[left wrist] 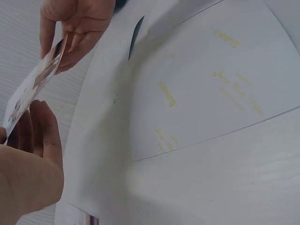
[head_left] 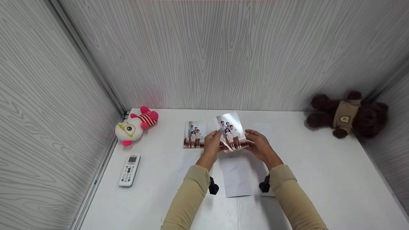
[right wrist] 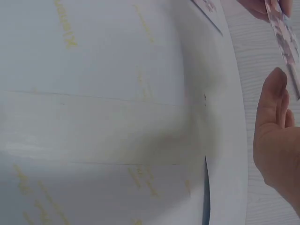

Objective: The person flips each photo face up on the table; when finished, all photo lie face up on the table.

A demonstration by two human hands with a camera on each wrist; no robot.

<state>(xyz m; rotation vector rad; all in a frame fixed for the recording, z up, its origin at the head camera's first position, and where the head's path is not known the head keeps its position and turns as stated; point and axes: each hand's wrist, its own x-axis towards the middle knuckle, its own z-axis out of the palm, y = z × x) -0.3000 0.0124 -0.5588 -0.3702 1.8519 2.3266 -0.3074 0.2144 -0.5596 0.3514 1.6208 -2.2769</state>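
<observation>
My left hand [head_left: 211, 145] pinches the left edge of a glossy family photo [head_left: 230, 129], thumb on its front and fingers behind. The print is raised and tilted, with glare on its upper part. At the print's lower right is my right hand [head_left: 259, 145], its thumb straight and standing apart from the print's face in the right wrist view. In the left wrist view the print's far end overlaps that right palm. A similar family photo [head_left: 194, 134] lies face up on the table, left of the held one.
White sheets with faint yellow print [head_left: 236, 177] lie on the table below the hands, others to the left [head_left: 188, 164] and behind [head_left: 263, 127]. A remote control [head_left: 129, 171] and a pink-and-white plush toy [head_left: 134, 127] are at left. A brown teddy bear [head_left: 348, 115] lies at back right.
</observation>
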